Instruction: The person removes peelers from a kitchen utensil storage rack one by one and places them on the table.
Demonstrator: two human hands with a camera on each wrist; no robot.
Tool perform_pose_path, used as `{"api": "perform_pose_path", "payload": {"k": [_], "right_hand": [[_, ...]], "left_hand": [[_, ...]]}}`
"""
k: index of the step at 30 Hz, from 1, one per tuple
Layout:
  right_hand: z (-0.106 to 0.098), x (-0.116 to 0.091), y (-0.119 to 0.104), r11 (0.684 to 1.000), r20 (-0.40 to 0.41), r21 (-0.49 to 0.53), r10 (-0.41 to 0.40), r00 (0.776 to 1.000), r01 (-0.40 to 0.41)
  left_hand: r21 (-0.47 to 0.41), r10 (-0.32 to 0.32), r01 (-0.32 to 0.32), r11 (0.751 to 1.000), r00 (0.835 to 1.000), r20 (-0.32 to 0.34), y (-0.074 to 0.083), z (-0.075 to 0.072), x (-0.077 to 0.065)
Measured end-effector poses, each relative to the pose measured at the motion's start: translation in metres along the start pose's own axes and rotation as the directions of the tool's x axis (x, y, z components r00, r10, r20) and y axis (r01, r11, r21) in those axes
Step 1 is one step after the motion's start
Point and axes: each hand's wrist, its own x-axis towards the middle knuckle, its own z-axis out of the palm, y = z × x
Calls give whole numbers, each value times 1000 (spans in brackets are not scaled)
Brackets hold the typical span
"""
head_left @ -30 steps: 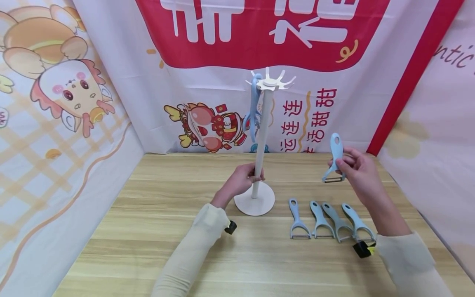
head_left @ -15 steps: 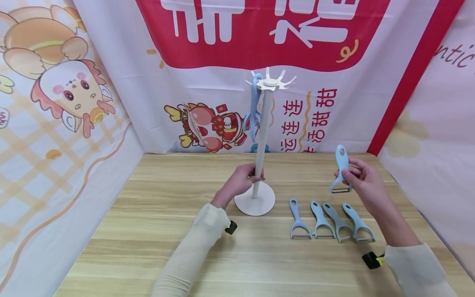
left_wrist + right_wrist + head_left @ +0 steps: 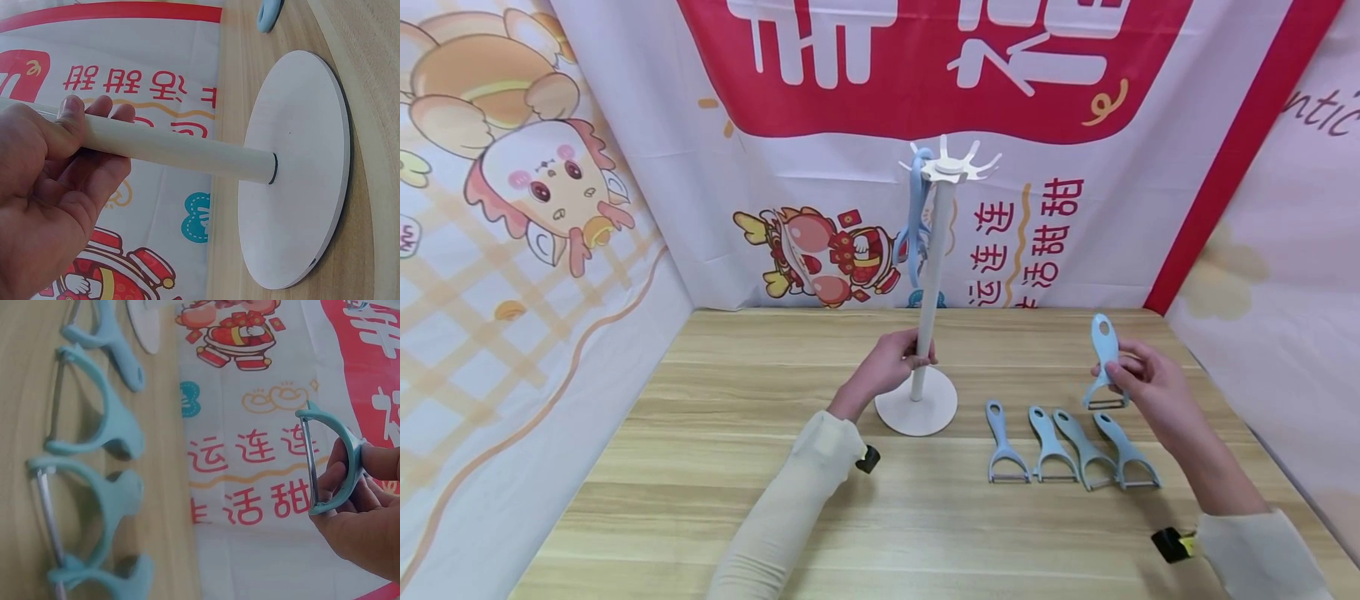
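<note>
My left hand [image 3: 891, 360] grips the white pole of a stand [image 3: 931, 283] just above its round base [image 3: 294, 206]; in the left wrist view the thumb and fingers wrap the pole [image 3: 187, 151]. At the top, a ring of hooks [image 3: 951, 169] carries blue peelers [image 3: 916, 208] on its left side; how many overlap there I cannot tell. Over the table's right part, my right hand [image 3: 1150, 387] pinches a light blue peeler [image 3: 1103, 342] between thumb and fingers, handle up and blade down. In the right wrist view this peeler [image 3: 350, 440] shows its blade side.
Below the right hand several blue peelers lie in a row on the wooden table [image 3: 737, 375]: one [image 3: 1000, 437] nearest the base, the others [image 3: 1047, 437] closer together, including the rightmost peeler [image 3: 1123, 446]. Printed cloth [image 3: 820, 167] stands behind and at both sides.
My right hand has moved down and to the right with the peeler, closer to the row on the table. The left hand keeps its grip on the pole, and the stand stays put.
</note>
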Motion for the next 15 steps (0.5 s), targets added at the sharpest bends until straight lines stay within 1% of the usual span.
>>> {"api": "perform_pose_path", "payload": {"k": [2, 8, 15], "right_hand": [[-4, -2, 3, 1000, -3, -6, 9, 1000, -9], [-17, -8, 16, 999, 24, 33, -1, 1000, 0], [-33, -15, 29, 999, 15, -38, 38, 999, -37]], "left_hand": [[4, 6, -6, 1000, 1000, -1, 0, 0, 0], [-5, -2, 2, 1000, 1000, 5, -1, 1, 1], [-19, -19, 20, 1000, 1000, 7, -2, 1, 1]]}}
